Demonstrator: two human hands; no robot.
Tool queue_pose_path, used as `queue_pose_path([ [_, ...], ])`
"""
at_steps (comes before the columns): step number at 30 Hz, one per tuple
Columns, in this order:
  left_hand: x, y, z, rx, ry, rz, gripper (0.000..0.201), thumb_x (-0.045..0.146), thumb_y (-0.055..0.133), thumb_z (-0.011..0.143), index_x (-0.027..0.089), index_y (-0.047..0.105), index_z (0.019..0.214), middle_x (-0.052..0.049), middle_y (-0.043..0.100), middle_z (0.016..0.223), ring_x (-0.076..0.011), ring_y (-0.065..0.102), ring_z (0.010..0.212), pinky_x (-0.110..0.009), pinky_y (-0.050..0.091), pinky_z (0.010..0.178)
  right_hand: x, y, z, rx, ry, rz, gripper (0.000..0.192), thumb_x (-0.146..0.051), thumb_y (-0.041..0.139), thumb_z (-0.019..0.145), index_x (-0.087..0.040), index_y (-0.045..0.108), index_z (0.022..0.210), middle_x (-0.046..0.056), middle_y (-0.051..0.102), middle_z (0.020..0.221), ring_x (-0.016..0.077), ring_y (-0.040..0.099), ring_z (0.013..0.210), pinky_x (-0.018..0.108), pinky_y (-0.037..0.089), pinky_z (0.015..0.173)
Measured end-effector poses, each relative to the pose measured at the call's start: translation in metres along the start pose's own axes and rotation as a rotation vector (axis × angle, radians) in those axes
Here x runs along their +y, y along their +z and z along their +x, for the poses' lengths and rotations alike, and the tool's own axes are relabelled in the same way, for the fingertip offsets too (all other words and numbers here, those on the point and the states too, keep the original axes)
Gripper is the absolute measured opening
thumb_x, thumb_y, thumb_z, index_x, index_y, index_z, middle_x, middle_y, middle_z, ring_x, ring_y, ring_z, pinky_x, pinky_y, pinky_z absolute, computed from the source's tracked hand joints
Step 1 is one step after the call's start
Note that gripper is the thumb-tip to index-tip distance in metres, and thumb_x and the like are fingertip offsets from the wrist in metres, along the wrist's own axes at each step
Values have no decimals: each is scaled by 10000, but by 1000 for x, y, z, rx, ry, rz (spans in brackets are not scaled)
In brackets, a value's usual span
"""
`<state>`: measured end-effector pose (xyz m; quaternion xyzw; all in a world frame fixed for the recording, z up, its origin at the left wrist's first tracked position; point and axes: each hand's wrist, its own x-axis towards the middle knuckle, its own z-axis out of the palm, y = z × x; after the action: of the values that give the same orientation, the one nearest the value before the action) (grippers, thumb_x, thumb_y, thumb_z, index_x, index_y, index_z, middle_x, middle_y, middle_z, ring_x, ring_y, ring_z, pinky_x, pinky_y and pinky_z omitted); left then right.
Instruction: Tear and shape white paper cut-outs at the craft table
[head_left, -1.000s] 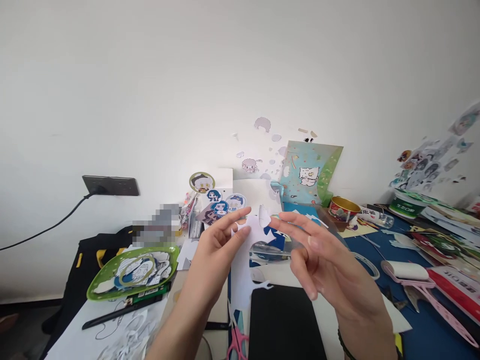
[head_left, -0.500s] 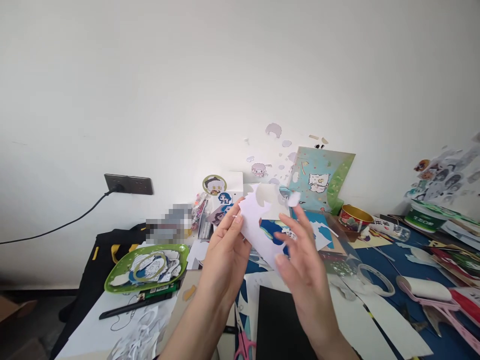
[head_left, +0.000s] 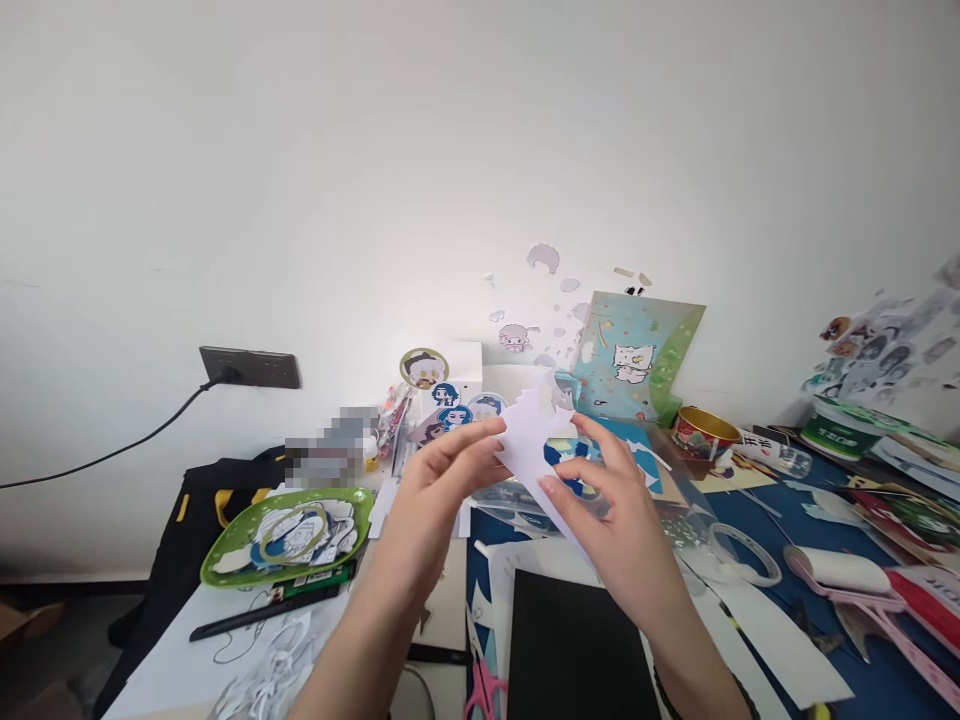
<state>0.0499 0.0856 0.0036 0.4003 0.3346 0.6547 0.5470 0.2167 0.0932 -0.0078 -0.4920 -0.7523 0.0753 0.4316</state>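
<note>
A cut sheet of white paper (head_left: 529,445) with a jagged upper edge and a curved cut-out is held up above the desk. My left hand (head_left: 454,470) pinches its left edge between thumb and fingers. On the other side, my right hand (head_left: 611,490) grips the paper's right edge, thumb in front and fingers bent. Below the hands lies a black sheet (head_left: 574,640) on white paper. Pink-handled scissors (head_left: 486,690) rest just left of it.
At left sits a green tray (head_left: 214,560) of paper cut-outs, with a black cutter (head_left: 262,615) in front. A tape ring (head_left: 772,560), a pink lint roller (head_left: 847,570) and a gold-rimmed bowl (head_left: 705,432) stand at right. A blue-green folder (head_left: 637,340) leans on the wall.
My right hand has closed from loosely spread fingers onto the paper's right edge; a small white scrap at its fingertips no longer shows. My left hand has turned, and the paper has shifted slightly right.
</note>
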Motion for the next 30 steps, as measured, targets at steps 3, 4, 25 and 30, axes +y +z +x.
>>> queue_pose_path([
  [3, 2, -5, 1, 1, -26, 162, 173, 234, 774, 689, 200, 737, 855, 12, 753, 756, -93, 669, 647, -170, 536, 665, 0, -5, 2, -49, -14, -7, 217, -373, 563, 840, -252, 664, 690, 36, 482, 1394, 344, 414, 1277, 566, 383, 953],
  [4, 3, -6, 2, -3, -35, 182, 166, 233, 782, 678, 200, 733, 833, 19, 747, 707, -86, 663, 615, -160, 534, 639, 1, -6, 2, -65, -21, -11, 216, -372, 566, 838, -253, 659, 684, 29, 485, 1393, 348, 405, 1285, 570, 375, 956],
  [25, -8, 6, 3, -73, -193, 97, 175, 299, 741, 720, 162, 633, 733, 34, 678, 630, -78, 655, 598, -183, 569, 653, -9, 3, -2, 76, 118, 379, 181, -166, 686, 734, -261, 625, 875, -57, 677, 719, 132, 602, 715, 270, 456, 709],
  [30, -10, 7, 2, -79, -212, 67, 197, 314, 741, 716, 159, 621, 696, 36, 668, 632, -91, 668, 615, -218, 580, 695, -7, 4, -1, 95, 91, 387, 177, -162, 683, 735, -250, 624, 877, -46, 659, 716, 138, 605, 716, 283, 465, 717],
])
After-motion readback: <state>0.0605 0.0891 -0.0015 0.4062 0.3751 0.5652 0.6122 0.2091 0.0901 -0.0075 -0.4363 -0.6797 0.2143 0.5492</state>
